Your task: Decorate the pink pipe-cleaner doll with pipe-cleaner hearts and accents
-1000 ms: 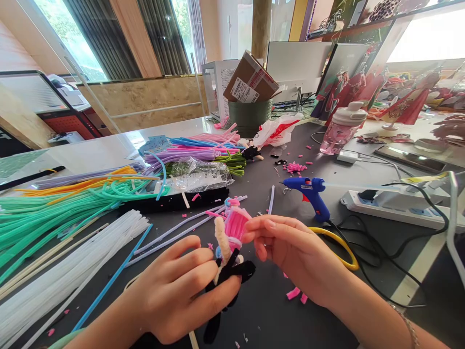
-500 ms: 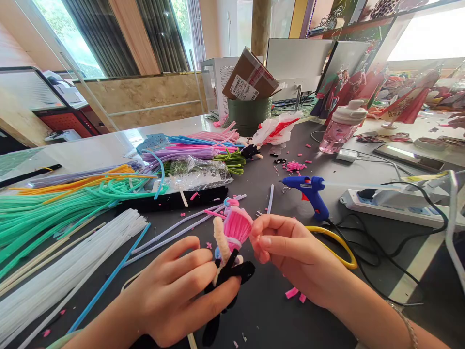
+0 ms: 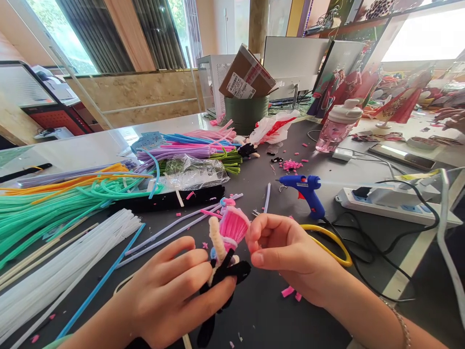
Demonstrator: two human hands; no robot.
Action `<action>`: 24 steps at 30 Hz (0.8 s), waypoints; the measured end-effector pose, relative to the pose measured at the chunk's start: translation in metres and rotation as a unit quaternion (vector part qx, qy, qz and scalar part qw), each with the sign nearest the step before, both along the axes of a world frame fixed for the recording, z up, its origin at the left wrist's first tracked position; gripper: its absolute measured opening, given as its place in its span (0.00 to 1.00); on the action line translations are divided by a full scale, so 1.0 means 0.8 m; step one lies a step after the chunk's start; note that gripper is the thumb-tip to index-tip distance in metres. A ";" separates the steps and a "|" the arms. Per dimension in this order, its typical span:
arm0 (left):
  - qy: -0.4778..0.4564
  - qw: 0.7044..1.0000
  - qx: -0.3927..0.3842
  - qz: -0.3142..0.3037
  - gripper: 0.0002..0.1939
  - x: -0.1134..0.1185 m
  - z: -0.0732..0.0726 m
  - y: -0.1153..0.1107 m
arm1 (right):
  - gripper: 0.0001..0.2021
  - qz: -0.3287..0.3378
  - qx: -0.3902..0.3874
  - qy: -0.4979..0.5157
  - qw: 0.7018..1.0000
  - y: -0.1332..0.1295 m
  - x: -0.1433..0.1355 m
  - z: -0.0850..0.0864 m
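Note:
Low in the middle, my left hand [image 3: 170,291] is closed around a small pipe-cleaner doll [image 3: 232,228]. The doll has a pink pleated part, a cream arm and black fuzzy limbs; my fingers hide some of it. Just right of the pink pleats is my right hand [image 3: 286,252], fingers curled and thumb apart from them, with nothing visible between. Whether a fingertip brushes the pink edge is hard to tell. Lilac pipe cleaners [image 3: 170,232] lie behind the doll. Beyond my right hand rests a blue hot glue gun [image 3: 303,189].
Bundles of green pipe cleaners [image 3: 65,201] and white pipe cleaners [image 3: 72,271] cover the left. Right are a power strip [image 3: 392,208] with black cords, a yellow ring [image 3: 341,252] and a pink bottle [image 3: 337,126]. Another person's hand [image 3: 452,116] shows at the far right.
My right thumb has moved down, away from the fingertips that it was close to before. My left hand keeps its hold on the doll. The view has shifted slightly.

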State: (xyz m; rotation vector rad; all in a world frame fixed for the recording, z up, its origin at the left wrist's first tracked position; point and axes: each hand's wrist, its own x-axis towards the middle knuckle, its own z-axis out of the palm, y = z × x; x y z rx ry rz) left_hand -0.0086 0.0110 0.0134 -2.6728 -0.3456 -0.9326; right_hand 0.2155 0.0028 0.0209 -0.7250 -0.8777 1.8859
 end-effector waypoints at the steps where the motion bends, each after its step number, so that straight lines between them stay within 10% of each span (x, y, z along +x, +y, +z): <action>1: 0.000 1.000 -0.002 0.000 0.11 0.000 0.000 0.000 | 0.15 -0.001 0.001 -0.001 1.000 0.000 0.000 0.000; 24: -0.004 1.000 -0.024 0.011 0.14 -0.001 0.001 0.001 | 0.11 0.012 0.004 0.049 0.999 0.002 0.004 -0.005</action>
